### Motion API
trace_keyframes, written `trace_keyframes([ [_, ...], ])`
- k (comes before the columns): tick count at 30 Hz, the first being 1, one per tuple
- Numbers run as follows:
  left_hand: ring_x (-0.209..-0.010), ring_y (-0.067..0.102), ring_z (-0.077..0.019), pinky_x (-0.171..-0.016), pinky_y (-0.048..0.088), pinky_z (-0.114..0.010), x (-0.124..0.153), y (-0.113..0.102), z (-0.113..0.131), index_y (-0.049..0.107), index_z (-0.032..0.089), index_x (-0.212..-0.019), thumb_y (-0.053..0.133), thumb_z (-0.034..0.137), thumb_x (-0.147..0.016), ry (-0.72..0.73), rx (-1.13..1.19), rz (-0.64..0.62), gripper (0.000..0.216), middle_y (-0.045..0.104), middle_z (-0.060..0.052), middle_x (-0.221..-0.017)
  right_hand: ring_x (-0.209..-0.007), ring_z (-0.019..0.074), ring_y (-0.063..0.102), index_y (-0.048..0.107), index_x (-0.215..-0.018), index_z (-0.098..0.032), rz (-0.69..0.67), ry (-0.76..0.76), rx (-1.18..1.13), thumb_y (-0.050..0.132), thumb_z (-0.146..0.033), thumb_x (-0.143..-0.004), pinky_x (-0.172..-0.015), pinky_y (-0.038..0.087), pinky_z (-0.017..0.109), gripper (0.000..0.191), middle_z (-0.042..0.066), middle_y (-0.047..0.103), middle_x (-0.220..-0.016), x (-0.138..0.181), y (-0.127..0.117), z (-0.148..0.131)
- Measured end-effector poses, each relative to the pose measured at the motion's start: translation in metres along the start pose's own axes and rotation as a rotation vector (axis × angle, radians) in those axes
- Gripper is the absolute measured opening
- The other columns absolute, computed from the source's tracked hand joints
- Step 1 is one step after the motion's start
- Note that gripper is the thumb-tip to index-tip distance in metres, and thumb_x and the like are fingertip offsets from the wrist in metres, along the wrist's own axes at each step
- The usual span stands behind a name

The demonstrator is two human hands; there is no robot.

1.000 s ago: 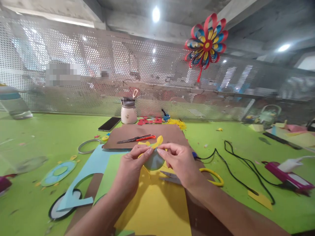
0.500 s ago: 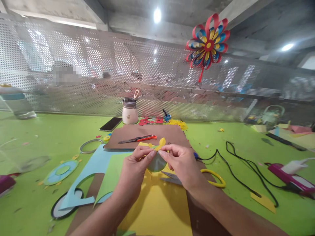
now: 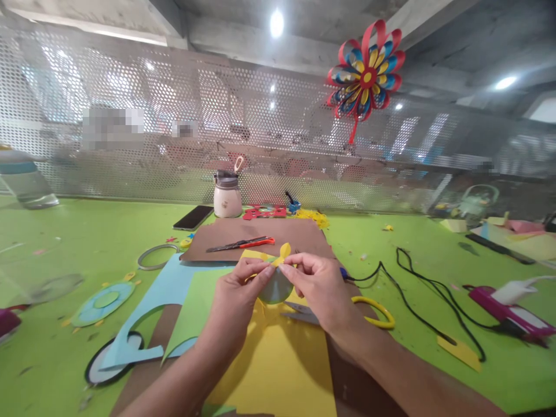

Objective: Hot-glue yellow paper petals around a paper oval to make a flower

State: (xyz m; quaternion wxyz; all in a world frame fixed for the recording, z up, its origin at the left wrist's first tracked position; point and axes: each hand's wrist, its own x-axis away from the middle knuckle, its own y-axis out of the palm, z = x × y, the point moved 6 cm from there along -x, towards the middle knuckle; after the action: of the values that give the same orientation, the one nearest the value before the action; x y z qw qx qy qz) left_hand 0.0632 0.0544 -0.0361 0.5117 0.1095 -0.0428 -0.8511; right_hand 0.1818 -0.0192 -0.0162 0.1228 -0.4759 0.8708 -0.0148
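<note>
Left hand and right hand pinch a yellow piece tight against a round disc, can't tell if it's attached; left of them, a blue-green disc already has yellow bits.

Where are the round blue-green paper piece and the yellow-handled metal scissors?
Round blue-green paper piece [image 3: 277, 290], head view: its flat face.
Yellow-handled metal scissors [image 3: 303, 315], head view: a blade.

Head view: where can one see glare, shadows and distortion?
In the head view, the central ceiling light glares white; also in the head view, shadows darken the yellow sheet; at that view's left edge, the clear bottle looks stretched and tilted.
</note>
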Motion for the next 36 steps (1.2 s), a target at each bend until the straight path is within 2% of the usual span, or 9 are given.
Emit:
trace_keyframes([
  [9, -0.072, 0.052, -0.0159, -0.067, 0.04, -0.025, 0.0, 0.002, 0.0, 0.072, 0.02, -0.069, 0.072, 0.035, -0.067, -0.069, 0.04, -0.073, 0.015, 0.061, -0.001, -0.076, -0.044, 0.0078, 0.035, 0.068, -0.082, -0.014, -0.024, -0.021, 0.039, 0.061, -0.033, -0.076, -0.042, 0.03, 0.021, 0.021, -0.007, 0.037, -0.048, 0.003, -0.005, -0.001],
  [11, -0.071, 0.052, -0.0159, -0.066, 0.039, -0.026, 0.001, 0.002, 0.002, 0.072, 0.02, -0.069, 0.071, 0.035, -0.068, -0.08, 0.038, -0.073, 0.016, 0.062, -0.001, -0.075, -0.046, 0.0089, 0.038, 0.068, -0.09, -0.016, 0.021, -0.143, 0.163, 0.059, -0.03, -0.079, -0.045, 0.034, 0.022, 0.02, -0.006, 0.039, -0.052, 0.007, -0.012, -0.009],
  [15, -0.07, 0.053, -0.0166, -0.066, 0.039, -0.027, 0.002, 0.003, 0.005, 0.071, 0.019, -0.068, 0.068, 0.036, -0.07, -0.085, 0.041, -0.089, 0.018, 0.064, -0.002, -0.073, -0.063, 0.0138, 0.047, 0.065, -0.107, -0.019, 0.054, -0.587, 0.539, 0.052, -0.014, -0.083, -0.061, 0.043, 0.028, 0.028, 0.001, 0.048, -0.074, 0.018, -0.012, -0.032],
  [18, -0.069, 0.052, -0.0163, -0.064, 0.039, -0.026, 0.002, 0.005, 0.002, 0.071, 0.019, -0.068, 0.07, 0.034, -0.069, -0.119, 0.063, -0.148, 0.015, 0.063, -0.002, -0.072, -0.074, 0.0175, 0.048, 0.065, -0.108, -0.021, 0.028, -0.729, 0.702, 0.048, -0.008, -0.083, -0.067, 0.045, 0.032, 0.032, 0.005, 0.045, -0.08, 0.022, -0.006, -0.036],
  [23, -0.068, 0.049, -0.015, -0.062, 0.037, -0.025, 0.003, 0.008, -0.003, 0.07, 0.019, -0.067, 0.071, 0.031, -0.069, -0.157, 0.071, -0.222, 0.012, 0.06, -0.001, -0.069, -0.076, 0.0179, 0.046, 0.068, -0.092, -0.018, -0.013, -0.772, 0.737, 0.046, -0.009, -0.087, -0.067, 0.045, 0.033, 0.024, 0.005, 0.044, -0.079, 0.023, -0.005, -0.04],
  [31, -0.069, 0.048, -0.0153, -0.064, 0.037, -0.026, 0.005, 0.01, -0.003, 0.07, 0.02, -0.067, 0.07, 0.032, -0.071, -0.156, 0.105, -0.25, 0.013, 0.06, -0.001, -0.07, -0.086, 0.0192, 0.049, 0.064, -0.092, -0.016, -0.093, -0.811, 0.66, 0.049, -0.01, -0.087, -0.074, 0.046, 0.035, 0.017, 0.008, 0.051, -0.09, 0.022, -0.009, -0.044],
  [36, -0.069, 0.05, -0.0156, -0.064, 0.038, -0.025, 0.005, 0.01, -0.002, 0.071, 0.019, -0.068, 0.07, 0.032, -0.07, -0.154, 0.096, -0.22, 0.014, 0.062, -0.002, -0.071, -0.089, 0.0177, 0.053, 0.063, -0.089, -0.016, -0.128, -0.752, 0.518, 0.052, -0.009, -0.085, -0.08, 0.045, 0.034, 0.014, 0.006, 0.055, -0.091, 0.018, -0.015, -0.046],
])
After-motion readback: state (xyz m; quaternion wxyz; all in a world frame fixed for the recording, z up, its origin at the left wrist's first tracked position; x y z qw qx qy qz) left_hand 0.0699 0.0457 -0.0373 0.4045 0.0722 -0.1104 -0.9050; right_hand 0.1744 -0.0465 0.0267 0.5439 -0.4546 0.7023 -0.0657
